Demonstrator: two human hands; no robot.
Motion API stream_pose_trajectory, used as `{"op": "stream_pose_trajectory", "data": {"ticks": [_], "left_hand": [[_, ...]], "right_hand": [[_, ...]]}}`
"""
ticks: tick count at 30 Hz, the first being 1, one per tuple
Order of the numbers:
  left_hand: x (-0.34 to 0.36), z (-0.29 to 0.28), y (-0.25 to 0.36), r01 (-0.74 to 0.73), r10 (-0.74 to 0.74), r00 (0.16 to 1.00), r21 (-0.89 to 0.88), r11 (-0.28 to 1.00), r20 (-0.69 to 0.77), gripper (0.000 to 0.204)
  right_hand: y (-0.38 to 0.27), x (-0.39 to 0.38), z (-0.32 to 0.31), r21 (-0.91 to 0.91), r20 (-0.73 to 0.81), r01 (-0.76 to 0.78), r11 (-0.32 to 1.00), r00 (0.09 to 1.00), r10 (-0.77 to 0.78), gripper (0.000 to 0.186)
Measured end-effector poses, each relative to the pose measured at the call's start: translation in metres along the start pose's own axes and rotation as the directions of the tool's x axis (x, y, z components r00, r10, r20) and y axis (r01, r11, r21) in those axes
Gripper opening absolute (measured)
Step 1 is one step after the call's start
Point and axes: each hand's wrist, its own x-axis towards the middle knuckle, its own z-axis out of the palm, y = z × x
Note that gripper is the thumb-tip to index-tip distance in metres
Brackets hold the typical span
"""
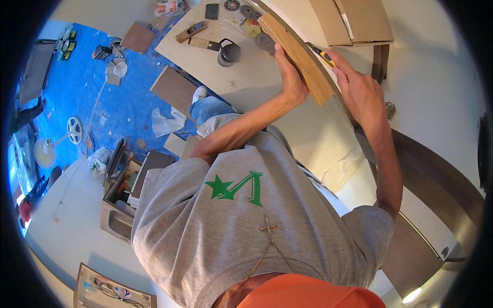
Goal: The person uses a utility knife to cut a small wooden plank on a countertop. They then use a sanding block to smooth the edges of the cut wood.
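My left hand (292, 82) is closed round the near side of a honey-coloured wooden board (303, 61), its thumb along the edge and the other fingers hidden. The board stands slanted near the table's curved dark edge. In my right hand (362, 95) is a yellow and black utility knife (324, 57), held just right of the board. Its tip is close to the board's right side; whether they touch I cannot tell. Left of the board, on the pale table (246, 82), stand a dark mug (229, 53), a wooden hand plane (190, 32) and several round discs (252, 28).
A flat-handled tool (203, 44) and a dark square pad (212, 11) lie near the mug. Cardboard (364, 23) is at the upper right. Brown boards (172, 88) and a clear plastic bag (168, 121) lie over the blue floor sheet (123, 97). A box of items (117, 215) stands at left.
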Motion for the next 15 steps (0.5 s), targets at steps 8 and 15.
{"op": "stream_pose_trajectory", "data": {"ticks": [8,15], "left_hand": [[-0.003,0.006,-0.006,-0.033,0.034,0.999,0.018,0.999,-0.005,0.073],[-0.001,0.006,-0.007,-0.061,0.059,0.997,-0.025,0.998,-0.058,0.07]], "right_hand": [[0.01,-0.002,0.01,0.021,-0.024,0.038,0.999,0.999,-0.037,0.04],[0.013,-0.002,0.009,0.051,0.01,0.046,0.998,0.999,-0.047,0.043]]}}
